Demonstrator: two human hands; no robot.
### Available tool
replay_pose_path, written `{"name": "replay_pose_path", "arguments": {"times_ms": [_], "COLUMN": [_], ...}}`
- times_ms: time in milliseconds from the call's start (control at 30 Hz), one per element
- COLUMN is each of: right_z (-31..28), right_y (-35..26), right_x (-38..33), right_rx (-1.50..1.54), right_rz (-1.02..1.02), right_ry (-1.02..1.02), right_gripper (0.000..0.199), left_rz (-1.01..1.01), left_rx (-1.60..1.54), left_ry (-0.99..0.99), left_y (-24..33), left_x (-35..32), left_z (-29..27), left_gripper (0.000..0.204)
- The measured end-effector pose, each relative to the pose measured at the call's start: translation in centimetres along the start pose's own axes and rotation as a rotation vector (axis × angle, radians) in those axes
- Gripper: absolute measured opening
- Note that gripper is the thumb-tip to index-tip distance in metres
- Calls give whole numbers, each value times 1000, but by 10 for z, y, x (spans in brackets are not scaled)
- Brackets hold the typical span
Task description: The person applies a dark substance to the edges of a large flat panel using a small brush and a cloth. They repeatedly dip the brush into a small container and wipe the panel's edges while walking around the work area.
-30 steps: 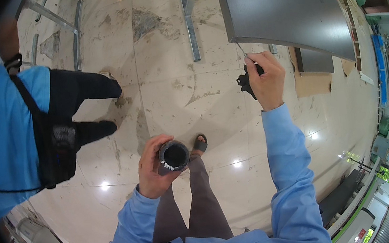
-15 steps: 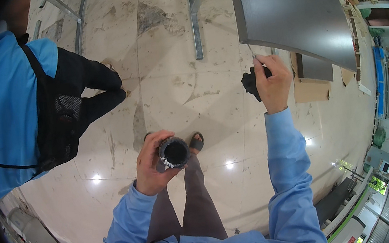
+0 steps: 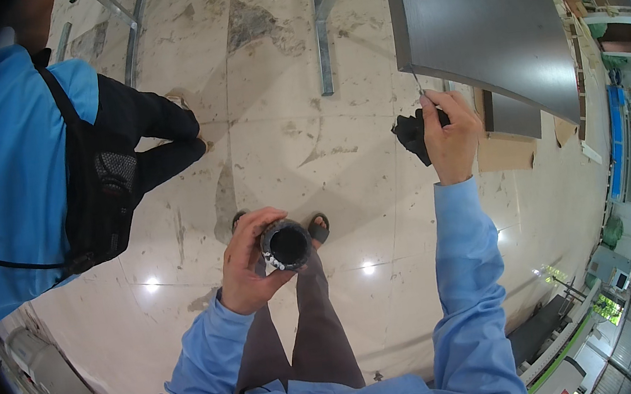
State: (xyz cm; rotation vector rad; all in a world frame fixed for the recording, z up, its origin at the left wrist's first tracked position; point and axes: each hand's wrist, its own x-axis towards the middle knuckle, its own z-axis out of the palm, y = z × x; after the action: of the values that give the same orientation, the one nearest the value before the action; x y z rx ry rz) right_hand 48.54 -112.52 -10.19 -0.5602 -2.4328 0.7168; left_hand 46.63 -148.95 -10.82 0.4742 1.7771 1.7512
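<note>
My left hand is wrapped round a dark, open-topped cup with pale smears on its rim, held above my feet. Its inside looks black, and I cannot make out the contents. Farther forward and to the right, my right hand pinches a thin stick-like tool. The tool's far end is at the near left corner of a big dark grey panel; whether it touches is too small to tell. A crumpled black cloth hangs from the same hand, bunched under the fingers.
A co-worker in a blue shirt with a black bag stands at my left. Metal bars stand or lie on the stained tile floor ahead. Under the panel are another dark board and cardboard.
The view has shifted slightly, so the panel and my right hand appear a little farther right. Both hands keep their hold on the same things.
</note>
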Motion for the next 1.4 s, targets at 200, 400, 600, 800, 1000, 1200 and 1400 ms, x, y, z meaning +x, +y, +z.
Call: {"name": "replay_pose_path", "arguments": {"times_ms": [200,400,600,800,1000,1200,1400], "right_z": [9,16,14,14,13,17,19], "right_y": [5,9,15,19,19,15,12], "right_x": [-3,-7,-4,0,0,1,-3], "right_rx": [-66,-65,-36,-72,-147,-78,-10], "right_rz": [10,22,22,13,15,-36,-9], "right_ry": [-101,-30,28,-24,-76,83,31], "right_gripper": [7,9,7,8,8,7,6], "left_rz": [18,-13,-14,21,17,6,14], "left_rx": [-9,-16,-19,-16,-21,-4,7], "left_ry": [-2,-5,-7,-14,-23,-26,-28], "left_y": [-1,-2,-2,-2,-2,-1,-2], "left_x": [1,1,0,1,0,0,0], "left_z": [0,-1,-2,-3,-3,-2,-2], "left_gripper": [79,79,80,80,79,79,81]}}
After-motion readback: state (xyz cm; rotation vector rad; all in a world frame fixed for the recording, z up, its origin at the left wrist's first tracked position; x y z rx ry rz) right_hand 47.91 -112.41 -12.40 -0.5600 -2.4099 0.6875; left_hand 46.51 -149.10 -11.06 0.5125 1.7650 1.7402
